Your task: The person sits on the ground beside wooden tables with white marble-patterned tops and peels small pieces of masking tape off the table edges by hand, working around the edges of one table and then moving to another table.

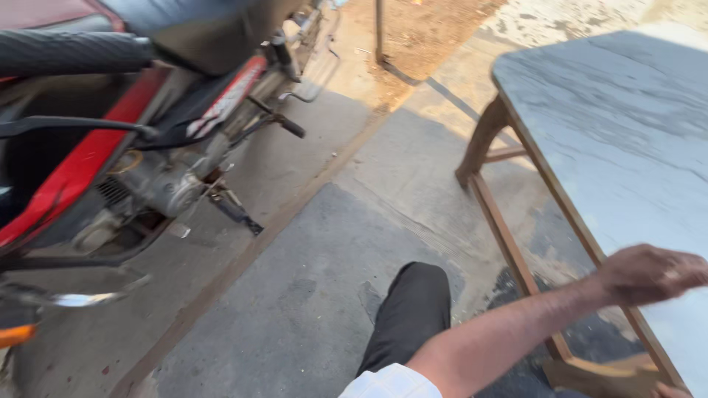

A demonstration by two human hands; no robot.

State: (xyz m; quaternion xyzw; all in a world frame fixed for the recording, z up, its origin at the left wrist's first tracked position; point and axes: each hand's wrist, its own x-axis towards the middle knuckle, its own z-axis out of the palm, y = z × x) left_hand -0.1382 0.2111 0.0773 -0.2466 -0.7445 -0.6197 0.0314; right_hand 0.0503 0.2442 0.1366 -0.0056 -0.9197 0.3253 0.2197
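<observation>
My left forearm reaches from the bottom middle across to the right, over my knee in black trousers (413, 309). My left hand (649, 274) hovers at the near edge of a grey-topped wooden table (612, 125). It is blurred by motion, its fingers look loosely curled, and nothing shows in it. A ring sits on one finger. A sliver of my right hand (672, 391) shows at the bottom right corner by the table's wooden frame, and its fingers are cut off by the picture edge.
A red and black motorcycle (110, 147) stands at the left on the concrete, with its engine (166, 184) and footpeg (237, 212) facing me. Grey paving (310, 295) lies between it and the table. Bare dirt and a thin post (379, 29) lie beyond.
</observation>
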